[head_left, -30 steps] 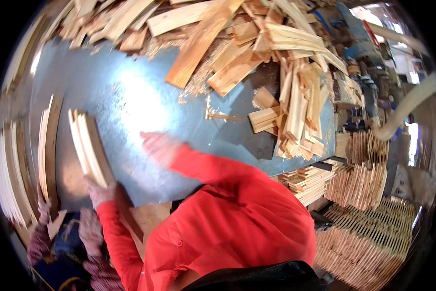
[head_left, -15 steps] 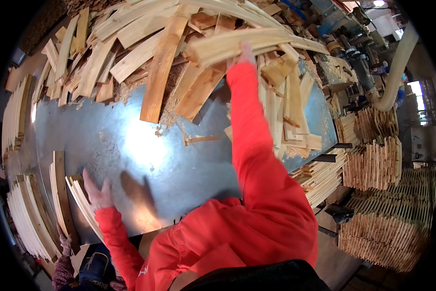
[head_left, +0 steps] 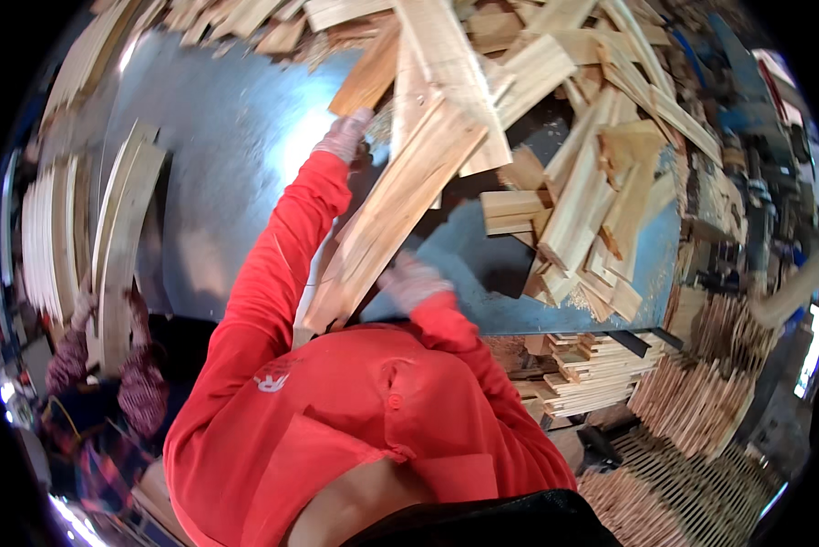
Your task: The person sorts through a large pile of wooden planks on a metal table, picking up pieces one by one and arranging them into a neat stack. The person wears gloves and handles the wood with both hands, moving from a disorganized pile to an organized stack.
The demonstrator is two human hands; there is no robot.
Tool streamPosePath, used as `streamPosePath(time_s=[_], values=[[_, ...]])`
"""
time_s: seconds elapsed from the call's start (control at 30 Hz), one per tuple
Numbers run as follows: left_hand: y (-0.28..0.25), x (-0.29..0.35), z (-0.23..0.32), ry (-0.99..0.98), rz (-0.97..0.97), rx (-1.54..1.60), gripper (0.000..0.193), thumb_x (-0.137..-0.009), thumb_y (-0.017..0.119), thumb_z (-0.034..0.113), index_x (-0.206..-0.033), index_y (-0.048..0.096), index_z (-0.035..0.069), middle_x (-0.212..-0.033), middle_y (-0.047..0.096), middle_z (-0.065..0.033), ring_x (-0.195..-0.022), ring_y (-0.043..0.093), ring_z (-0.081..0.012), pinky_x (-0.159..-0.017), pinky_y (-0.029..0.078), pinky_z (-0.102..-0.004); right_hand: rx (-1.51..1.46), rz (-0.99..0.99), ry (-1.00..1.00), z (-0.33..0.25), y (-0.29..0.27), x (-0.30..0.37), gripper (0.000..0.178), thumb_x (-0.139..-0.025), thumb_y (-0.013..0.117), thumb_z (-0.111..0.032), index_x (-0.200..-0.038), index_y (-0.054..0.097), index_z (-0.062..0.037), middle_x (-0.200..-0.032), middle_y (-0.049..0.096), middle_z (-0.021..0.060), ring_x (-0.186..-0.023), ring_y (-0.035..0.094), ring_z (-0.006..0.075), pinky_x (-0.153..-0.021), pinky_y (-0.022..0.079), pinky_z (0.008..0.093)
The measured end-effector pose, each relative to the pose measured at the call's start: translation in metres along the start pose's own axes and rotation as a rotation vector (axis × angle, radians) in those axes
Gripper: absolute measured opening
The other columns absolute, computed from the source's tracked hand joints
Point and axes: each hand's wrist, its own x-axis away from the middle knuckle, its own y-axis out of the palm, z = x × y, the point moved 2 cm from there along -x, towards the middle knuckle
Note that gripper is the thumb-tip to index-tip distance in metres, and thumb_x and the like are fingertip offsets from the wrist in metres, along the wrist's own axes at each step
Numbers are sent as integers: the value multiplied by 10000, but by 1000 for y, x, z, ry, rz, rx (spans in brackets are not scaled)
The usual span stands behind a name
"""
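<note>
Gripping long plank (head_left: 400, 205), fingers (head_left: 407, 278) alongside

We find no packages, signs or screens in view. The only label-like mark is a small white printed emblem (head_left: 271, 381) on the red sleeve (head_left: 273, 301), near the shoulder.
</note>
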Motion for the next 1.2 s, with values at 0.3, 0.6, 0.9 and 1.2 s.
streamPosePath(time_s=[0.3, 0.6, 0.9, 1.2], values=[[11, 178, -134, 225, 188, -1195, 1054, -656, 764, 322, -1489, 167, 76, -1424, 329, -285, -1292, 397, -430, -1079, 340, -452, 77, 832, -5, -38, -191, -56, 975, -771, 726, -529, -1451, 279, 9, -1432, 393, 275, -1345, 392, 368, -1110, 329, 429], [-88, 163, -158, 546, 418, -270, 610, -777, 559, 50, -1373, 439, -4, -1096, 622, -189, -965, 633, -275, -862, 512, -332, -849, 248, -387, -20, -128, -27, 675, -819, 726, -472, -1212, 573, 55, -1018, 678, 100, -877, 639, 156, -793, 521, 300], [-117, 98, -129, -120, 141, 688, 498, -815, 709, 391, -1142, 633, 23, -987, 667, -131, -813, 654, -241, -776, 537, -382, 377, 28, -245, -108, 55, 15, 511, -856, 595, -386, -1210, 507, -29, -1091, 613, 289, -976, 615, 437, -912, 480, 483], [-150, 84, -159, 44, 53, 454, 440, -803, 741, 254, -1139, 622, -5, -968, 691, -99, -868, 662, -241, -835, 528, -377, 282, 814, 194, -177, -45, -139, 1225, -699, 737, -575, -1508, 23, 5, -1520, 178, 319, -1342, 383, 431, -1095, 368, 409]])
